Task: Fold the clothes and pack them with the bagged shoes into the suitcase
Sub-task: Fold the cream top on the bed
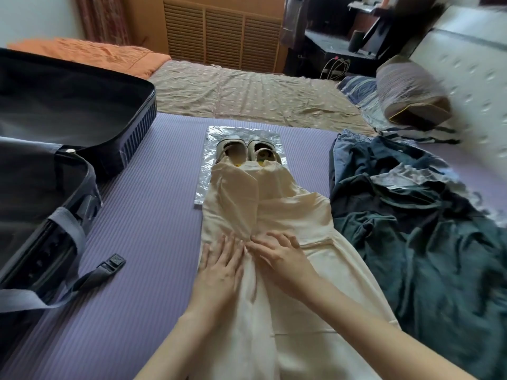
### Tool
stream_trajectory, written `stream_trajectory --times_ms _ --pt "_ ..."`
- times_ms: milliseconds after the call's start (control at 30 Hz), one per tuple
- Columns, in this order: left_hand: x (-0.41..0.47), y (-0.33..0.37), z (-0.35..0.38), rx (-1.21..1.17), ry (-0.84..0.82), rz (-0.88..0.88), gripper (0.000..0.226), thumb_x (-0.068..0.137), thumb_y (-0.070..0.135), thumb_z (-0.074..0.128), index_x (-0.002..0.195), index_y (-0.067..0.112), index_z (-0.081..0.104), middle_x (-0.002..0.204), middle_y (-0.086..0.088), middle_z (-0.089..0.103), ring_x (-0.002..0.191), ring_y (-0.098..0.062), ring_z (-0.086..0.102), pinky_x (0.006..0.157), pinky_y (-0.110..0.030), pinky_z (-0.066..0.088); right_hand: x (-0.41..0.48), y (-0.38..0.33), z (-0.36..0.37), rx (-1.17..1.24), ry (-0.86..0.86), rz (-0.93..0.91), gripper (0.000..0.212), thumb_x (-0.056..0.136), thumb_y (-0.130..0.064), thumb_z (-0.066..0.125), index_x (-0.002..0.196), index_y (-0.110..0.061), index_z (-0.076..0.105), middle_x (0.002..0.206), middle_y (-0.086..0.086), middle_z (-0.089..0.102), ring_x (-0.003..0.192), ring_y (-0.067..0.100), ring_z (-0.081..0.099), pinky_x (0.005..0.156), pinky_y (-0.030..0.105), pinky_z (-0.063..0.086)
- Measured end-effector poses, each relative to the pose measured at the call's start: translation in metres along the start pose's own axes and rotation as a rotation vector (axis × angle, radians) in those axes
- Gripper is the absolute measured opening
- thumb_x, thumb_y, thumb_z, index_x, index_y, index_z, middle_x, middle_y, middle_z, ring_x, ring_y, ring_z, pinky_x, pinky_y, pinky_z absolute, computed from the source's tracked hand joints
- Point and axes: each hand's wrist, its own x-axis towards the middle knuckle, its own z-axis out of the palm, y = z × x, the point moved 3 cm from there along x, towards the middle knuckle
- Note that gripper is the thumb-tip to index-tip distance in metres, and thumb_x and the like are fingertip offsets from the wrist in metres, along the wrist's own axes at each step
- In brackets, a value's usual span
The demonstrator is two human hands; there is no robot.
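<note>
A cream dress (274, 215) lies lengthwise on the purple mat (145, 220), its sides folded in toward the middle. My left hand (222, 264) and my right hand (277, 256) press flat on it side by side, fingers straight. The dress top overlaps a clear plastic bag (216, 135) on which a pair of pale shoes (247, 149) rests. An open dark suitcase (55, 138) lies at the left, its strap and buckle (112, 263) trailing onto the mat.
A heap of dark green and blue clothes (417, 215) with jeans (348, 149) lies right of the dress. Beyond the mat are a patterned bedsheet (247, 91), an orange blanket (90, 56) and a pillow (411, 94).
</note>
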Motion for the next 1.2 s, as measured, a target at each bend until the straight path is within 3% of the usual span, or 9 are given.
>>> stream_trajectory --times_ms 133,200,267,333,400,567,800,1067,1200 --pt "0.0 0.003 -0.009 -0.006 -0.087 -0.01 0.052 0.085 0.033 0.034 0.126 0.013 0.06 0.134 -0.007 0.055 0.129 -0.024 0.037 0.11 -0.034 0.009 0.006 -0.007 -0.007 0.138 -0.079 0.038 0.045 0.09 -0.042 0.034 0.119 -0.027 0.065 0.126 -0.008 0.062 0.118 0.02 0.052 0.1 0.03 0.026" --pt "0.003 0.005 -0.016 -0.039 -0.083 -0.028 0.065 0.083 0.042 0.023 0.134 0.015 0.052 0.144 -0.005 0.043 0.136 -0.026 0.036 0.115 -0.032 0.006 0.002 -0.001 -0.015 0.236 -0.042 0.093 0.039 0.093 -0.038 0.044 0.127 -0.026 0.059 0.134 -0.006 0.055 0.127 0.018 0.041 0.108 0.034 0.026" --pt "0.007 0.008 -0.023 -0.14 -0.051 -0.078 0.08 0.079 0.053 0.006 0.143 0.018 0.039 0.154 -0.003 0.024 0.145 -0.022 0.018 0.115 -0.031 0.0 -0.008 0.017 -0.03 0.329 0.067 0.196 0.033 0.092 -0.03 0.055 0.123 -0.022 0.063 0.129 -0.002 0.059 0.124 0.019 0.043 0.108 0.034 0.029" --pt "0.01 0.015 -0.034 -0.241 0.039 -0.118 0.062 0.093 0.048 0.022 0.14 0.015 0.045 0.152 -0.007 0.032 0.143 -0.023 0.023 0.116 -0.036 0.012 -0.028 0.048 -0.047 0.41 0.166 0.381 0.029 0.091 -0.024 0.061 0.118 -0.018 0.065 0.121 0.001 0.063 0.118 0.02 0.047 0.104 0.03 0.033" --pt "0.013 0.027 -0.043 -0.301 0.161 -0.116 0.039 0.096 0.024 0.049 0.131 0.009 0.054 0.14 -0.011 0.049 0.133 -0.027 0.041 0.11 -0.038 0.029 -0.055 0.082 -0.062 0.504 0.236 0.585 0.026 0.089 -0.026 0.063 0.113 -0.016 0.067 0.112 0.002 0.066 0.112 0.023 0.051 0.098 0.034 0.04" --pt "0.035 0.076 -0.041 -0.451 0.137 -0.129 0.034 0.091 0.015 0.056 0.125 0.011 0.059 0.118 -0.005 0.063 0.108 -0.024 0.059 0.095 -0.034 0.043 -0.117 0.117 -0.085 0.45 0.212 0.882 0.031 0.079 -0.043 0.07 0.103 -0.025 0.065 0.096 -0.006 0.063 0.097 0.016 0.058 0.081 0.035 0.048" --pt "0.078 0.148 -0.023 -0.672 0.018 -0.255 0.038 0.088 0.025 0.062 0.124 0.014 0.055 0.101 -0.001 0.068 0.096 -0.019 0.063 0.086 -0.034 0.048 -0.148 0.104 -0.085 0.457 0.101 0.946 0.023 0.073 -0.051 0.073 0.083 -0.032 0.065 0.077 -0.014 0.062 0.082 0.008 0.06 0.068 0.027 0.044" --pt "0.125 0.176 0.003 -0.675 -0.02 -0.434 0.064 0.079 0.038 0.072 0.129 0.01 0.043 0.115 -0.008 0.062 0.112 -0.025 0.055 0.09 -0.035 0.044 -0.158 0.101 -0.076 0.623 0.143 0.977 0.012 0.07 -0.04 0.072 0.077 -0.032 0.066 0.074 -0.01 0.066 0.075 0.01 0.063 0.071 0.031 0.053" --pt "0.138 0.179 0.019 -0.543 -0.038 -0.51 0.069 0.076 0.042 0.072 0.131 0.014 0.039 0.121 -0.007 0.058 0.116 -0.026 0.053 0.091 -0.038 0.045 -0.167 0.097 -0.075 0.611 0.144 0.957 0.011 0.072 -0.04 0.069 0.079 -0.032 0.065 0.072 -0.009 0.064 0.073 0.006 0.061 0.064 0.026 0.046"
